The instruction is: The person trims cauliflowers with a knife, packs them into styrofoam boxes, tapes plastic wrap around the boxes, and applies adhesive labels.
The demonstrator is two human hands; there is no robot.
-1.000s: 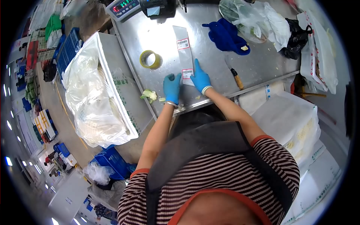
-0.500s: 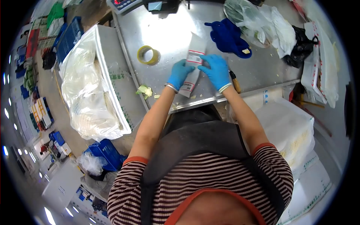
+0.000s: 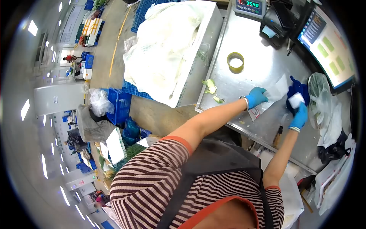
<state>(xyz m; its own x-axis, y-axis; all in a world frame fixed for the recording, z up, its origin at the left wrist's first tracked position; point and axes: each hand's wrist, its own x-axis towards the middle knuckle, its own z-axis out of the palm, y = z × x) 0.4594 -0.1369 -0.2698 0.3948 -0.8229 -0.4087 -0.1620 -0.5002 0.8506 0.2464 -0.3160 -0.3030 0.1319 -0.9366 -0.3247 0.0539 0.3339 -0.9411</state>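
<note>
My left hand, in a blue glove, is closed at the edge of a white strip of printed labels. The strip lies on the metal table, its red-marked lower end showing below my wrist. In my right hand, also blue-gloved, a small white label is pinched at the fingertips. That label is over a dark blue cloth or glove, partly covering it. A knife with a wooden handle lies near the table's front edge, left of my right forearm.
A roll of yellow tape and leaf scraps lie on the table. Behind stand a scale, a black device and a monitor. Plastic bags crowd the right; a plastic-covered foam box is at left.
My right hand has left the strip and moved right with a white label. My left hand stays at the strip. The camera view has turned, bringing the monitor and scale into sight.
</note>
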